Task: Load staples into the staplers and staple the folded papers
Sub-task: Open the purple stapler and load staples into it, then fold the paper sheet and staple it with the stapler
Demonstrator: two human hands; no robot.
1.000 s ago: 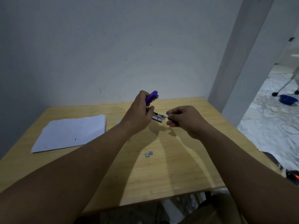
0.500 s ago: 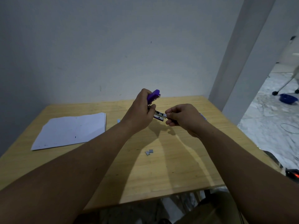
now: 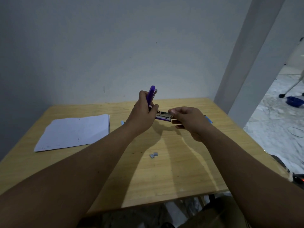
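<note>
My left hand [image 3: 142,112] holds a purple stapler [image 3: 151,94] above the wooden table [image 3: 181,162], its lid swung upright and its metal staple channel [image 3: 163,117] lying level toward the right. My right hand [image 3: 187,121] pinches at the channel's front end; what sits between those fingertips is too small to make out. Two small grey staple strips [image 3: 154,155] lie on the table below the hands. A stack of white papers [image 3: 74,131] rests at the left of the table.
A light blue object [image 3: 209,120] shows partly behind my right hand, and another light blue bit [image 3: 122,122] behind my left wrist. The wall stands close behind the table. A pillar [image 3: 243,63] and open floor lie to the right.
The stapler's purple lid has swung more upright. Both hands have stayed at the stapler, with the right fingertips now tight against the channel's front end.
</note>
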